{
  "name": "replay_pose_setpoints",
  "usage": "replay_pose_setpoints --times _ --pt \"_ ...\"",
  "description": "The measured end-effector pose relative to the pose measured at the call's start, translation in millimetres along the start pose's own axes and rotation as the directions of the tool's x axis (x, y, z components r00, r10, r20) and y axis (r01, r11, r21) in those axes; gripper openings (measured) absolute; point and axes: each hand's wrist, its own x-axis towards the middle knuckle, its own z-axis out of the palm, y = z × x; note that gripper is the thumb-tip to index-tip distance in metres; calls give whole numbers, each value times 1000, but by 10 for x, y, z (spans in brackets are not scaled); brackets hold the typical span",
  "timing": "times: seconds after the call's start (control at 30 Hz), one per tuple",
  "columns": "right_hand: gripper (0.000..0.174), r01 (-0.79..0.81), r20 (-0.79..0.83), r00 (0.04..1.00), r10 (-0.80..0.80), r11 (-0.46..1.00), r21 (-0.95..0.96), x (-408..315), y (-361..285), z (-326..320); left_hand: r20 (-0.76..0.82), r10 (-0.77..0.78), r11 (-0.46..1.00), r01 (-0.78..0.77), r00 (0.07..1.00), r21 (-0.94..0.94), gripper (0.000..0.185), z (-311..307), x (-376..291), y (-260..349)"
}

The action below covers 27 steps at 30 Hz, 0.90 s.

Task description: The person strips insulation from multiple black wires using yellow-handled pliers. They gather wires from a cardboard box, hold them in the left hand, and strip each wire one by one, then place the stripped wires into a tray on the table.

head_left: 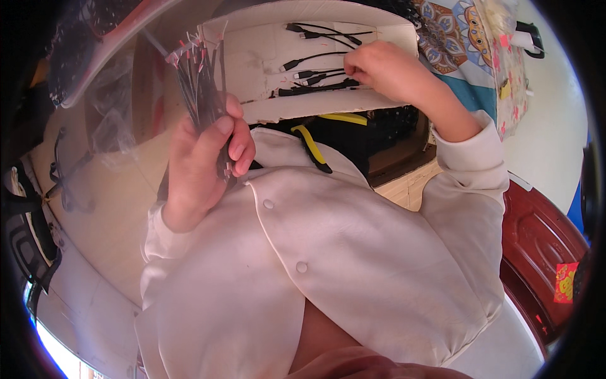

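Observation:
My left hand [203, 151] is closed around an upright bundle of thin black cables [206, 102], whose upper ends show bare wires in red and white. Over a shallow cardboard box [246, 61], my right hand [388, 71] has its fingers curled together at several short black cables. Those in the box have USB-type plugs [289, 65] pointing left. Some cable ends pass behind the right fingers, so whether they grip one is hidden. A tool with yellow and black handles [310, 144], apparently pliers, lies between the box and my jacket [350, 227].
Below the box's near edge is a dark opening with a brown cardboard rim [402, 166]. A patterned cloth [445, 38] lies at the upper right. A dark red wooden chair [544, 237] stands at right. Clear plastic [113, 132] hangs at left.

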Motion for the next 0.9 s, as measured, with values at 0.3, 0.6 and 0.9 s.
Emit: replay_pose_setpoints --times 0.3,0.6,0.9 --pt "7 33 118 993 -18 991 -133 47 -63 21 -19 -23 1000 23 1000 -4 12 -14 -7 -23" --pt "20 -309 367 930 -4 532 788 -12 74 -307 -28 -20 1000 20 999 3 16 4 -10 -24" --pt "23 -259 310 949 -63 407 876 68 -555 -415 12 8 990 -10 1000 143 32 179 121 -55"
